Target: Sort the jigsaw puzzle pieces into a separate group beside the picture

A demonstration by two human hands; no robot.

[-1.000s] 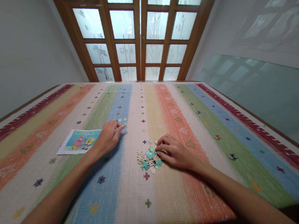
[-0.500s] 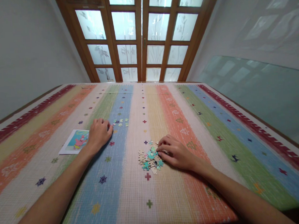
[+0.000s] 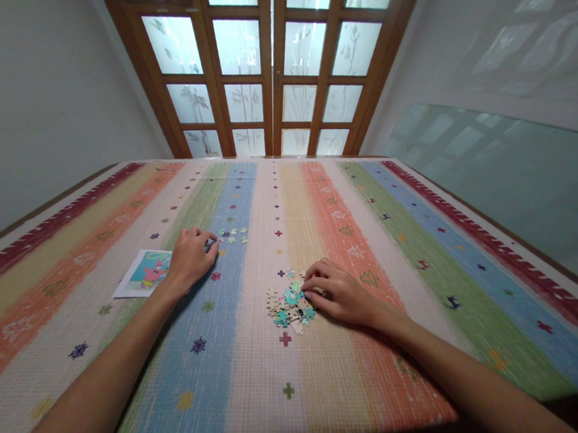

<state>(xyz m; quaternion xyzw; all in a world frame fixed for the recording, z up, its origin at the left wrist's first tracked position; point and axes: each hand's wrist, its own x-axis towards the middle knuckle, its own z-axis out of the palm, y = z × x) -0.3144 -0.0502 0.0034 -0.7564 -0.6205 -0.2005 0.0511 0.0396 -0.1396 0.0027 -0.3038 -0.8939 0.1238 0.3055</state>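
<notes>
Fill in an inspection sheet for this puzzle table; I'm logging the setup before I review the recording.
Surface: striped mat covering the table, flat.
Job's things: pile of puzzle pieces at centre; small row of pieces further off; reference picture at left.
Clutter: nothing seen.
Grippers: left hand rests partly on the picture, fingertips beside the small row; right hand touches the pile's edge; grip unclear on both.
Cables: nothing seen.
Surroundings: wooden glazed doors behind, white walls, glass panel at right.
</notes>
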